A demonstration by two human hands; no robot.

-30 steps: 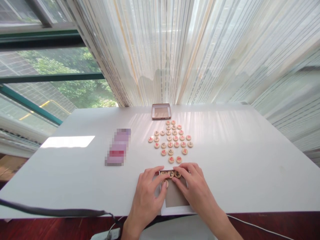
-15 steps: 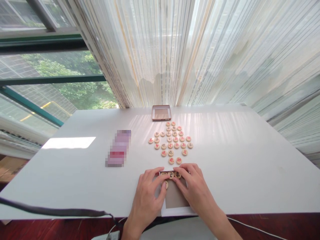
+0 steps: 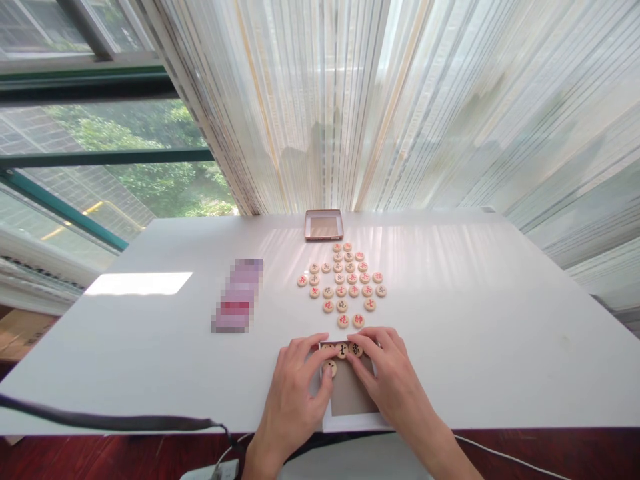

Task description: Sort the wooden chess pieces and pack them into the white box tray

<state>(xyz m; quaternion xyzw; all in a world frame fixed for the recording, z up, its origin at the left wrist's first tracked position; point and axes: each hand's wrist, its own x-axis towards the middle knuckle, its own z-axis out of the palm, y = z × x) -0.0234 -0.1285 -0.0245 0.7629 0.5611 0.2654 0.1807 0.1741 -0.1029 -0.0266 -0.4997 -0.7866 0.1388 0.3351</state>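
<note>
A shallow open box [image 3: 350,397] with a brown floor lies at the near table edge. A row of round wooden chess discs [image 3: 343,350] sits along its far wall, and one more disc [image 3: 329,367] lies just below them. My left hand [image 3: 295,393] rests over the box's left side, thumb and fingers curled beside that lower disc. My right hand [image 3: 393,377] covers the right side, fingertips touching the row of discs. Several more discs [image 3: 345,287] with red and dark characters lie spread on the white table [image 3: 475,320] beyond the box.
A small brown lid or tray [image 3: 323,225] stands at the far table edge by the striped curtain [image 3: 400,100]. A blurred purple flat object [image 3: 239,295] lies to the left. A dark cable [image 3: 115,421] runs along the near left edge. Window [image 3: 100,153] at the left.
The disc by my left thumb has come more into view as the thumb shifted slightly. Both hands otherwise stay on the box.
</note>
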